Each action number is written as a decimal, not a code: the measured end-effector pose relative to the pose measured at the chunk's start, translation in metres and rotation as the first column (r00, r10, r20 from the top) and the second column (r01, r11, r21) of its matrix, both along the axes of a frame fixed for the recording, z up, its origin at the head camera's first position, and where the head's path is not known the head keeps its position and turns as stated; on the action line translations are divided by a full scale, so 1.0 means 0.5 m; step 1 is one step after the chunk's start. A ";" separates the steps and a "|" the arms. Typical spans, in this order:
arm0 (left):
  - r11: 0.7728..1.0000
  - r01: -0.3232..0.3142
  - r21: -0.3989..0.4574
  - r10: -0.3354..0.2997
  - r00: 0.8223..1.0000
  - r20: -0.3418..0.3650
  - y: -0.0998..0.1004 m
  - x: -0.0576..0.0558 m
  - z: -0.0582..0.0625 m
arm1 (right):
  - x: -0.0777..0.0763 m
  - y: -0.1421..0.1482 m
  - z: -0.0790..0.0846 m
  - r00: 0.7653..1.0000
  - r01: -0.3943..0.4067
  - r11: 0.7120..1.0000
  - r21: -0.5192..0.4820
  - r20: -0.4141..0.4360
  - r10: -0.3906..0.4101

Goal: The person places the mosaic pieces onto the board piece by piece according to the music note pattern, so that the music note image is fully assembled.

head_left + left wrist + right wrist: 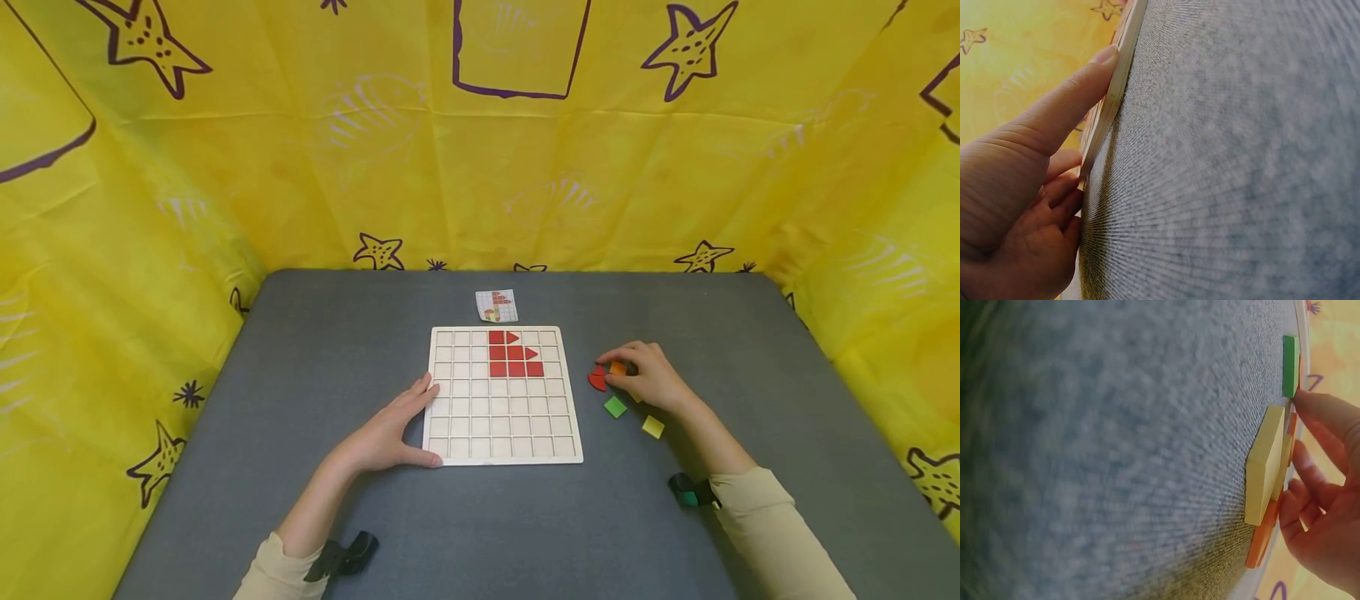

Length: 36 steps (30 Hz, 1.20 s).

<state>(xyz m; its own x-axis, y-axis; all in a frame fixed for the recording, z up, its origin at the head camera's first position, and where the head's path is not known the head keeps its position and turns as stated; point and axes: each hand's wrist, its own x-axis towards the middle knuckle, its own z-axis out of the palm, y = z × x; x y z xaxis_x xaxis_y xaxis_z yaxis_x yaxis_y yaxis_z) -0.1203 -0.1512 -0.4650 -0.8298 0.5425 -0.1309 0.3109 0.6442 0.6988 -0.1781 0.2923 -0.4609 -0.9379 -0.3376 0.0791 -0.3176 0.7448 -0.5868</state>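
A white square grid board point(480, 429) lies on the table. Red square and triangular tiles point(516, 369) fill part of its upper rows. My left hand point(386, 433) rests at the lower left corner, thumb on the near edge and fingers along the left side; the thumb point(1079, 94) shows extended against the rim in the left wrist view. Right of the board, my right hand point(652, 379) pinches a small red curved piece point(597, 382) between thumb and index finger. Another red bit touches it. An orange tile point(617, 368) sits partly beneath that hand.
A green tile point(615, 407) and a yellow tile point(652, 427) lie just nearer than my right hand. Beyond the board is a small printed card point(497, 306) with a coloured grid pattern. Yellow cloth point(495, 183) hangs around the grey table point(337, 333).
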 end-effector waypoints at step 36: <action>1.000 -0.004 0.015 0.004 1.000 0.009 -0.001 0.000 0.000 | -0.007 -0.156 0.004 0.968 0.202 0.966 -0.163 0.182 -0.172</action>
